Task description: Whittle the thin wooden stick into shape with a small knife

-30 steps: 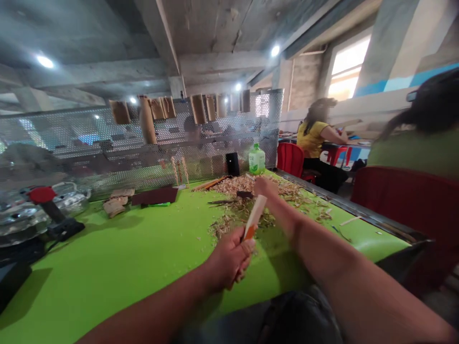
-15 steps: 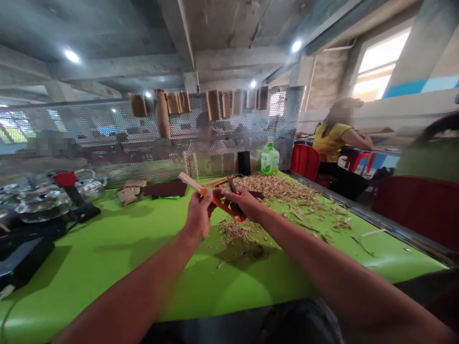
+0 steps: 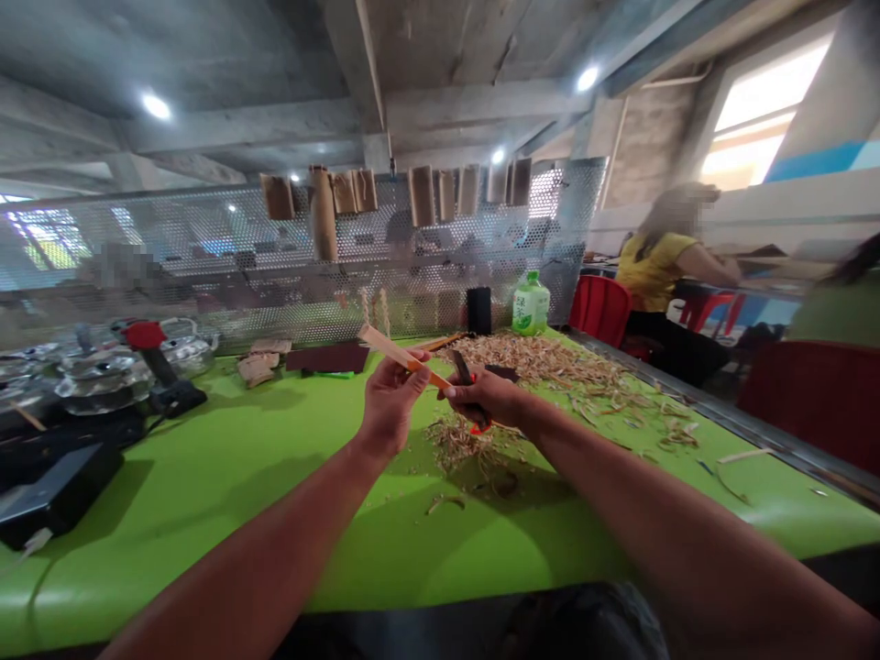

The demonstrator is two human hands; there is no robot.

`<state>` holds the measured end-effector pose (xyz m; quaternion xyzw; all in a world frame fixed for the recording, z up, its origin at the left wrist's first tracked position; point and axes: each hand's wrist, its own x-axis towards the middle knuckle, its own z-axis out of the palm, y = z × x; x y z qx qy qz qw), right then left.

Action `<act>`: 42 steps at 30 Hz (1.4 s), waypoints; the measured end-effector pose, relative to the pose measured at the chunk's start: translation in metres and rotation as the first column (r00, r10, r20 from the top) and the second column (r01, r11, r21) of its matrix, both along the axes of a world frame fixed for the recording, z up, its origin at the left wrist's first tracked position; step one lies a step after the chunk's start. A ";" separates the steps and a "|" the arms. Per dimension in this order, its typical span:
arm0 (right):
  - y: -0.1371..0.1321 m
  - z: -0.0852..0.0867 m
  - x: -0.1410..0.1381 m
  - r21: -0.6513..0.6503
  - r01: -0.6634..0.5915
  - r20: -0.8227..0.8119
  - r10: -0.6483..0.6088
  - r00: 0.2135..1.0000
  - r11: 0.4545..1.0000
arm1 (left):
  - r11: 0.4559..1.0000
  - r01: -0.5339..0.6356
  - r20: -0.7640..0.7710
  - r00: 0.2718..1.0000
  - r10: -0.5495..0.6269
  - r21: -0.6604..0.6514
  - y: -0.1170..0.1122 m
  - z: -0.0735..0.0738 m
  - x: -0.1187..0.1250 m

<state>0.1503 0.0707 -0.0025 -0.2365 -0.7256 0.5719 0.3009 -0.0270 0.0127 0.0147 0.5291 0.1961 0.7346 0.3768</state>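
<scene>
Gripping a stick (image 3: 389, 346) in the left hand (image 3: 385, 408), pinched near its middle between thumb and fingers. Lying slantwise along its length, from ten o'clock to four o'clock: pale end poking out past the left hand at ten, orange end over by the right hand (image 3: 491, 399) at four. Closed in the right hand: a dark tool (image 3: 462, 368) with a bit of red low down. Leaning up toward eleven o'clock, right by the orange end. Seems to touch that end with the right thumb too. Cannot tell, from here, between tool on stick and tool just beside it. Nearer to the orange end: right hand. Nearer to the pale end: left hand.

Under the hands, between five and six o'clock, on the green table (image 3: 275, 458): a small heap (image 3: 460, 445) of curly bits. Past the right hand, at two o'clock: a big pile (image 3: 550, 357) of shavings. Farther out: a black block (image 3: 479, 312) at one, a green bottle (image 3: 531, 310) between one and two, a dark red board (image 3: 330, 357) near ten, shiny pots (image 3: 103, 390) at nine.
</scene>
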 end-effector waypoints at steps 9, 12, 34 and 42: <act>0.006 0.000 0.006 -0.071 0.064 0.085 -0.058 0.995 0.995 | 0.957 -0.267 -0.112 0.954 0.279 0.109 -0.018 0.011 -0.010; 0.011 -0.004 0.008 -0.098 0.070 0.084 -0.061 0.995 0.993 | 0.960 -0.254 -0.128 0.955 0.268 0.118 -0.021 0.013 -0.010; 0.014 -0.008 0.009 -0.191 0.069 -0.043 -0.078 0.996 0.979 | 0.911 -0.300 -0.264 0.888 0.375 0.284 -0.032 0.020 -0.009; 0.010 0.004 0.008 -0.229 0.141 -0.241 -0.197 0.950 0.963 | 0.920 -0.230 -0.317 0.888 0.332 0.317 -0.024 0.019 -0.008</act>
